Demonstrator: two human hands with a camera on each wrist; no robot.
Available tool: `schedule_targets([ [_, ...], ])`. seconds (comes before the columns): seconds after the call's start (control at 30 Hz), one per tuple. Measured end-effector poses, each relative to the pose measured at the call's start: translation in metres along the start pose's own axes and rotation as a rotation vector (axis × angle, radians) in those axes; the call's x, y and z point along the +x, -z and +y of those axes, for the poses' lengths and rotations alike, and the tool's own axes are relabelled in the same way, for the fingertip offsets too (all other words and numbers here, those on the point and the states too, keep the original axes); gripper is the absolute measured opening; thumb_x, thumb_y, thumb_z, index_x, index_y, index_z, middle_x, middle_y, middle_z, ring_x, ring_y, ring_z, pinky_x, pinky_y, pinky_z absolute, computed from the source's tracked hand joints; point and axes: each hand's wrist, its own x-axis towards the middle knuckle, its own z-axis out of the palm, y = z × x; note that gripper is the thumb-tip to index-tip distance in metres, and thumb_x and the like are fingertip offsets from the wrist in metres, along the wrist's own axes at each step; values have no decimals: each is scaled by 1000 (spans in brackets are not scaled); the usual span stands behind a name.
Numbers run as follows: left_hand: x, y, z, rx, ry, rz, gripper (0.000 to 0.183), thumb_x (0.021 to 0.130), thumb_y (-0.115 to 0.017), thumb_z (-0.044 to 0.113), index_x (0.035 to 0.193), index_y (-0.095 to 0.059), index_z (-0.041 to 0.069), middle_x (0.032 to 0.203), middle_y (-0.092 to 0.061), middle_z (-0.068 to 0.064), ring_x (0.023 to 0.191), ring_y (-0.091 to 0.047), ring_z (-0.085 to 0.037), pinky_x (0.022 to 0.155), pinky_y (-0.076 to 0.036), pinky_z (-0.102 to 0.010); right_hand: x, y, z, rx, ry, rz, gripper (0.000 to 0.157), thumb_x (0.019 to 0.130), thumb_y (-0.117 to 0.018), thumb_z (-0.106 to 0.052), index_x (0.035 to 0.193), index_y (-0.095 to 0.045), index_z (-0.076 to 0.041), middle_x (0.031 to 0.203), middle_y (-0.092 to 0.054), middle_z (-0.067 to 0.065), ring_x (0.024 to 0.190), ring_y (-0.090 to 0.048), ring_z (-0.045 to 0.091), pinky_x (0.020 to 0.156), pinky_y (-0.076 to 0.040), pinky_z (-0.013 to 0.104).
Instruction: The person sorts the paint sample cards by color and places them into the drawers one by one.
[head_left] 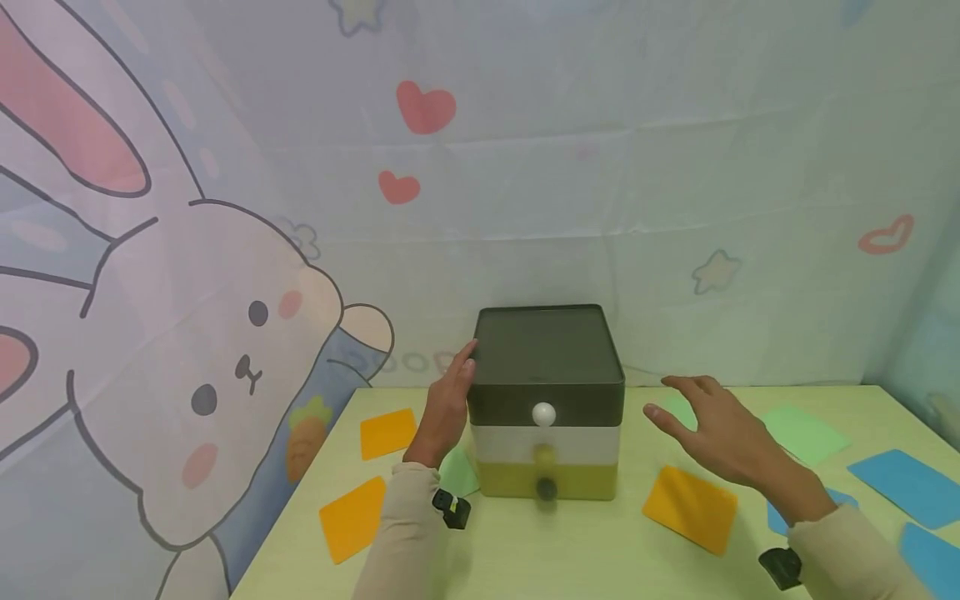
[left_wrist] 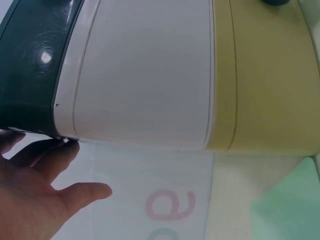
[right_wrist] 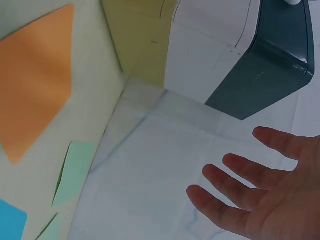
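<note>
A small three-tier drawer box [head_left: 547,346] stands near the back of the table, dark green on top, white in the middle, yellow at the bottom. Its front carries a white knob [head_left: 543,414], a yellow knob [head_left: 544,454] and a dark knob [head_left: 547,489]. My left hand [head_left: 446,408] is at the box's left side; in the left wrist view its fingertips touch the dark top tier [left_wrist: 30,85], with the thumb extended away. To the right of the box, my right hand [head_left: 712,429] hovers with fingers spread, apart from it and holding nothing.
Orange sheets [head_left: 352,521] lie left of the box, and another orange sheet [head_left: 691,509] lies right of it. Green paper [head_left: 806,433] and blue sheets [head_left: 909,487] are farther right. Behind the table hangs a printed cloth [head_left: 675,192].
</note>
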Motion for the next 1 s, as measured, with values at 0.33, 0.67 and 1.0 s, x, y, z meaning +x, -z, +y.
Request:
schedule_targets([
  [0.33,1,-3,-4,-19,-36,23,51,109,-25,36,159,-31,27,165,-32,-2,154,-29,-28,126,-24,-54,-4,-3,-18,56,32,25,63,102,-46,-54,145,-49,-9,143,-50,24,121,-57,46,91,-49,66],
  [0.67,1,-3,-7,-64,-10,16,50,108,-27,36,158,-32,33,165,-31,6,156,-26,-23,127,-22,-53,-4,-1,-25,-20,62,59,69,99,-52,-56,150,-43,-10,148,-46,25,129,-49,51,89,-47,72],
  [1.0,1,-4,-12,-188,-6,2,48,109,-29,35,156,-34,35,165,-32,2,153,-33,-28,120,-33,-59,-8,-9,-42,-228,86,80,92,85,-58,-73,155,-36,-18,156,-38,27,141,-33,57,93,-28,89],
])
